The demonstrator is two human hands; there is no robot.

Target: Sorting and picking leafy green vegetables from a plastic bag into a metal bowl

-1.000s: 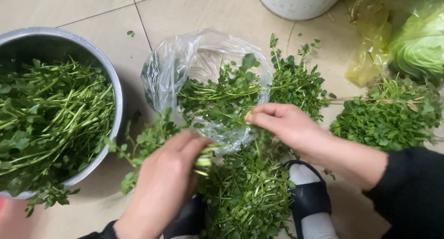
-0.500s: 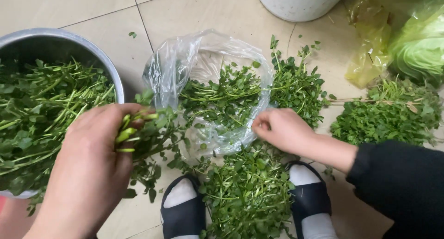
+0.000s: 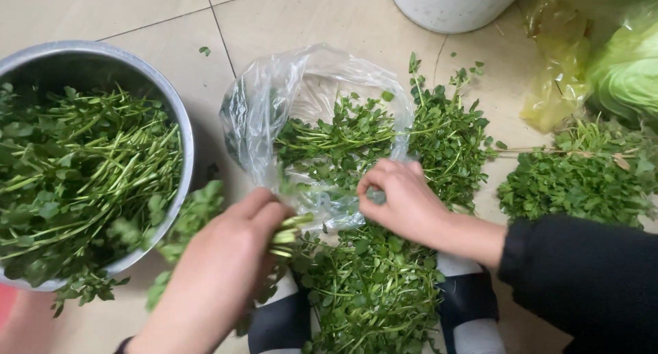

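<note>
The left hand [image 3: 223, 275] is clamping a bunch of stems [image 3: 288, 230] beside the steel bowl [image 3: 179, 128]. The right hand [image 3: 404, 202], fingers curled together, is pinching greens [image 3: 336, 138] at the clear bag [image 3: 274, 100] on the floor [image 3: 123, 11]; a yellow bag [image 3: 552, 87] is lying at the top right.

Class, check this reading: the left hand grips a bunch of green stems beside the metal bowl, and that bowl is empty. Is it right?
Not quite. The head view shows the left hand gripping the bunch of green stems beside the metal bowl, but the bowl is filled with leafy greens, not empty.
</note>
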